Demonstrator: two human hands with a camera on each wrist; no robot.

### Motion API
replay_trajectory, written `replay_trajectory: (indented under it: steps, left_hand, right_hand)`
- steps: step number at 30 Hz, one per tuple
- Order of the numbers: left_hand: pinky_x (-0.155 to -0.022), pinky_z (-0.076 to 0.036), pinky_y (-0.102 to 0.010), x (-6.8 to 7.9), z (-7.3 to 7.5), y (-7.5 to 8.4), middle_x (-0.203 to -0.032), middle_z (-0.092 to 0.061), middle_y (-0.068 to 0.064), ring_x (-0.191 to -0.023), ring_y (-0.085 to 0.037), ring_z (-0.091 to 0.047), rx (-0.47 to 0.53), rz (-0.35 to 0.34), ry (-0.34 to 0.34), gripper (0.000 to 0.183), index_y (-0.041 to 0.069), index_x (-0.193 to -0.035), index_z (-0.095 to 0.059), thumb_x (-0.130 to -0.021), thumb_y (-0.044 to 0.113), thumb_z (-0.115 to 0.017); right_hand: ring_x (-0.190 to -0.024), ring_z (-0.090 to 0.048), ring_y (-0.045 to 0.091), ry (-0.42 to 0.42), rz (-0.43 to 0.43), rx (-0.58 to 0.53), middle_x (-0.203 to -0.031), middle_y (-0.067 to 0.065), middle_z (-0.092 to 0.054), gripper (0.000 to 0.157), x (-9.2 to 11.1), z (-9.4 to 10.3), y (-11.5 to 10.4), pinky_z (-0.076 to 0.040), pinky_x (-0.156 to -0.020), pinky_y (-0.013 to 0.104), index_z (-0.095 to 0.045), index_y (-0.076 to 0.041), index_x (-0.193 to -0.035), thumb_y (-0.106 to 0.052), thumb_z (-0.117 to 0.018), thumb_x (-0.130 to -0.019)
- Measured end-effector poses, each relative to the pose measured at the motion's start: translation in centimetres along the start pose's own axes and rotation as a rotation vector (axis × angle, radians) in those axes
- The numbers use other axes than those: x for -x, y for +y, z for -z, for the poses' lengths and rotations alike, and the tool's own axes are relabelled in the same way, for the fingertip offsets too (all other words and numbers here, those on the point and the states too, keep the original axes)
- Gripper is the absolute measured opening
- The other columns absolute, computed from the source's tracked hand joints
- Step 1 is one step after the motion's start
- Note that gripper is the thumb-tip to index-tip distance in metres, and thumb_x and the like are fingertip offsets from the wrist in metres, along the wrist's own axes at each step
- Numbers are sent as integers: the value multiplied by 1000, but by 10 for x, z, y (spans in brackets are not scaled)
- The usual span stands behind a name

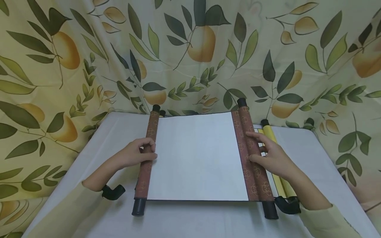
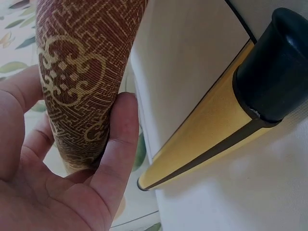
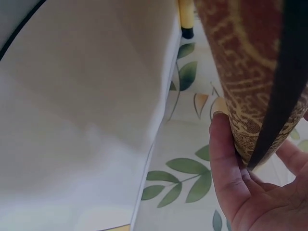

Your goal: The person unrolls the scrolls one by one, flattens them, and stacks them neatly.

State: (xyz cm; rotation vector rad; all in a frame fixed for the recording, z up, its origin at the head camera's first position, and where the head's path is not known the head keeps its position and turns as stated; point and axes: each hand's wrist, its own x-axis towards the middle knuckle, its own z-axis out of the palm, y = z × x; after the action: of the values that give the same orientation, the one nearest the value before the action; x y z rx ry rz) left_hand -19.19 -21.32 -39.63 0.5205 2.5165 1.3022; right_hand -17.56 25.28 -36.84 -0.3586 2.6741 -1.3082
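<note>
A hanging scroll with white paper [image 1: 196,155] and reddish-brown patterned brocade is spread between both hands. My left hand [image 1: 138,152] grips its left roll [image 1: 145,175], fingers and thumb curled round the middle. On the opposite side, my right hand [image 1: 274,155] holds the right roll [image 1: 263,181], thumb and fingers on either side of it. Black knobs [image 1: 138,207] cap the roll ends. Both wrist views show the brocade rolls pinched above the table. Underneath lies a second, yellow scroll [image 2: 207,130], mostly hidden by the first; its right roll [image 1: 270,134] shows beside my right hand.
A white-covered table [image 1: 196,219] carries the scrolls. Behind and beside it hangs a cloth [image 1: 190,82] printed with leaves and orange fruit. Black devices [image 1: 113,192] are strapped at both wrists, beneath pale sleeves [image 1: 68,211].
</note>
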Motion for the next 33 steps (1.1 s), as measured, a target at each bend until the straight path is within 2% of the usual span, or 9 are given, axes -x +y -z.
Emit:
replay_trajectory:
  steps: [6, 10, 14, 19, 28, 33]
  left_hand:
    - [-65, -45, -32, 2, 3, -3, -90, -56, -5, -82, -23, -49, -16, -11, 5, 6, 12, -94, -63, -90, 10, -66]
    - [-67, -45, -33, 3, 4, -5, -92, -59, -4, -85, -23, -49, -38, -14, -7, 9, 12, -96, -68, -90, 8, -61]
    - [-62, -42, -32, 5, 6, -4, -88, -56, -4, -81, -22, -47, -42, -6, -11, 2, 12, -92, -66, -91, 14, -66]
    - [-58, -40, -30, 7, 7, -5, -85, -51, -5, -74, -21, -46, -37, 6, -4, 15, 13, -89, -60, -88, 17, -74]
    - [-62, -45, -33, 9, 14, -6, -97, -57, -7, -80, -22, -49, -20, -5, -21, 11, 11, -99, -62, -88, 9, -65]
    - [-59, -42, -29, 11, 16, -6, -90, -55, -7, -76, -21, -48, -26, -8, -33, 8, 10, -97, -61, -90, 9, -66]
  right_hand:
    - [-112, -56, 43, -6, -6, 10, -150, 21, -34, 77, 1, 2, 2, -60, -64, 40, -33, -25, -155, -6, -67, -89]
    - [-117, -55, 46, -6, -6, 18, -153, 20, -31, 78, 1, 5, 3, -60, -66, 42, -32, -27, -156, -7, -67, -89]
    - [-120, -53, 47, -10, -11, 10, -154, 21, -30, 79, 1, 7, 3, -60, -67, 43, -31, -26, -156, -6, -66, -89]
    - [-120, -53, 47, -10, -18, 3, -153, 21, -30, 78, 2, 6, 3, -60, -67, 42, -31, -26, -156, -6, -66, -89]
    - [-120, -52, 47, -15, -11, 8, -154, 21, -29, 77, 3, 9, 2, -60, -67, 43, -31, -27, -156, -8, -66, -90]
    - [-119, -52, 47, -16, -15, 23, -154, 21, -29, 77, 3, 8, 0, -60, -66, 42, -31, -26, -156, -8, -65, -90]
